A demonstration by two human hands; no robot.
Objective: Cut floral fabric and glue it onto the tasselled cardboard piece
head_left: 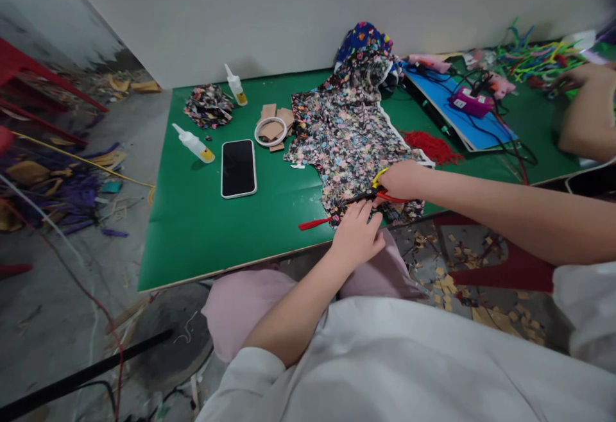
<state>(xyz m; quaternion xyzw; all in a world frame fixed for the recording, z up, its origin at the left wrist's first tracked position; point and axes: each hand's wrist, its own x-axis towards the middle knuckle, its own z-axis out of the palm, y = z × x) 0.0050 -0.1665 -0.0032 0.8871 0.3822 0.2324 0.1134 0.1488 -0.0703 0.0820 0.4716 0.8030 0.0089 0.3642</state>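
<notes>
Black floral fabric (337,127) with a white edge is spread over the green table and reaches its front edge. My right hand (394,180) is closed around scissors (380,177) with yellow and red on the handles; their dark blades point left, low over the cloth. Just in front, my left hand (359,233) rests on the fabric's near edge, its fingers bent over the cloth by the blades and its thumb out of sight. A red tassel (315,224) sticks out from the fabric to the left of that hand.
On the green table (192,229) are a phone (239,168), two glue bottles (193,144), a tape ring (257,136), crumpled floral cloth (208,106) and red threads (433,147). Cables cross a blue folder (457,111) on the right. Another person's arm (590,114) reaches in at far right.
</notes>
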